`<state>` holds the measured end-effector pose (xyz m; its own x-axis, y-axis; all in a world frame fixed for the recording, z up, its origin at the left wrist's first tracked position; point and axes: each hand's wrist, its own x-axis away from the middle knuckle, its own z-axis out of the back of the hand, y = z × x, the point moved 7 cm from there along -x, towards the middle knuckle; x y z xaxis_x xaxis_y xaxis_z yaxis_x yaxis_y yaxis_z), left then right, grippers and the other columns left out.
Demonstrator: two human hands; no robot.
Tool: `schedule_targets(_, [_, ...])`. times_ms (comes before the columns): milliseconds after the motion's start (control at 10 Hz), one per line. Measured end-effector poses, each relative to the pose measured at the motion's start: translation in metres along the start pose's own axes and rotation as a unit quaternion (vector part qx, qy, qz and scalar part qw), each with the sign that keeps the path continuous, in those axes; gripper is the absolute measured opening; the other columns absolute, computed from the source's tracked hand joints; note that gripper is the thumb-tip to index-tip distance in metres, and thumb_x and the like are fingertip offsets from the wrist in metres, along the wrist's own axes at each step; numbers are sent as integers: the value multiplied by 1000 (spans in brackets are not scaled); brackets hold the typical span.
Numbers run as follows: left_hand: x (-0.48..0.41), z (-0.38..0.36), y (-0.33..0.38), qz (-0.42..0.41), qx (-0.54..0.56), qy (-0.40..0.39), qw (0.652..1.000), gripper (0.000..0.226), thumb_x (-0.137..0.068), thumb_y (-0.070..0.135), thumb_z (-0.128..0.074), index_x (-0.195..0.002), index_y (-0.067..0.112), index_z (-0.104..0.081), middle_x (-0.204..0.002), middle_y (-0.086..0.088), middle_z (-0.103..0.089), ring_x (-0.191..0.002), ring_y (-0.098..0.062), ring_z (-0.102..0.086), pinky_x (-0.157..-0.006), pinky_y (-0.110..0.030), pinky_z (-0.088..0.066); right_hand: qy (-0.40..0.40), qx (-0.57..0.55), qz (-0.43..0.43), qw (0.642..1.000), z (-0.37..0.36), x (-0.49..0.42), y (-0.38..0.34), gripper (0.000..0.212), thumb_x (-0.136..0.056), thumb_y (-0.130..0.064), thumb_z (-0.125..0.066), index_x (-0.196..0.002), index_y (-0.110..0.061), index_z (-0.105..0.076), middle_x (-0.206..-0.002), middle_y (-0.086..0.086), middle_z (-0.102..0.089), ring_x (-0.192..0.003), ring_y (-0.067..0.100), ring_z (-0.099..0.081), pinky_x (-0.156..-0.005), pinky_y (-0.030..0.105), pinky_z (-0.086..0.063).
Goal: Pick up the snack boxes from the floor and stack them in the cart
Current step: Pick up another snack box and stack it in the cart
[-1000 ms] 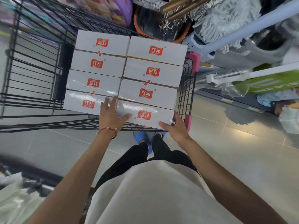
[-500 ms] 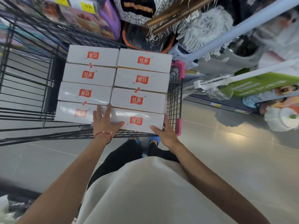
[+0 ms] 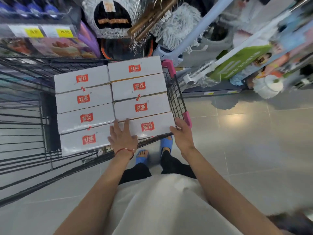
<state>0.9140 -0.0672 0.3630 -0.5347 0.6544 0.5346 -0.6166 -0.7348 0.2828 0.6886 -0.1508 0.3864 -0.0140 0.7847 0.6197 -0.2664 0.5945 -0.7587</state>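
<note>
Several white snack boxes with red labels lie in two columns across the top of a black wire cart (image 3: 176,97). The nearest box of the right column (image 3: 152,127) sits at the cart's near edge. My left hand (image 3: 122,136) lies flat on that box's left end, fingers straight, overlapping the seam with the nearest left-column box (image 3: 84,140). My right hand (image 3: 182,133) is against the box's right end, next to the cart's pink corner cap (image 3: 187,118); its fingers curl at the box's corner.
Store shelves with mop heads (image 3: 174,24), packaged goods and yellow price tags (image 3: 65,32) stand behind and right of the cart. Grey tiled floor (image 3: 254,150) spreads to the right. My feet in blue sandals (image 3: 142,157) stand just below the cart's near edge.
Both hands have stayed on the nearest right-column box; the view has tilted up toward the shelves and the box stack appears shifted right in the frame.
</note>
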Motion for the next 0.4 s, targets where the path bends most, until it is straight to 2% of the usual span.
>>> schedule_targets(100, [5, 2, 13, -49, 12, -8, 999, 78, -95, 27, -62, -158, 31, -17, -167, -6, -1, -154, -34, 1, -122, -60, -11, 57, -49, -2, 997, 20, 22, 1, 33, -99, -1, -61, -132, -8, -65, -140, 6, -61, -117, 18, -59, -108, 36, -47])
schedule_targets(200, [12, 2, 36, -101, 21, -6, 995, 75, -96, 31, -62, -158, 26, -20, -167, -8, -10, -154, -34, -2, -125, -51, -7, 79, -121, 27, 989, 43, 42, -2, 18, -98, 5, -59, -103, -10, -67, -131, 4, -63, -99, 8, -60, -90, 34, -48])
schedule_targets(300, [23, -1, 68, -156, 47, -15, 987, 70, -96, 27, -61, -156, 20, -27, -163, -11, -25, -152, -34, -13, -124, -46, -11, 125, -184, 20, 975, 74, 56, 6, 24, -98, 5, -58, -97, -17, -68, -106, 4, -68, -94, 18, -61, -83, 37, -45])
schedule_targets(400, [36, -4, 106, -221, 90, -12, 971, 62, -94, 20, -64, -151, 13, -39, -152, -14, -44, -142, -33, -35, -121, -43, -21, 163, -240, -8, 957, 104, 66, 27, 26, -101, 2, -55, -111, -18, -68, -107, 4, -69, -100, 24, -63, -88, 36, -48])
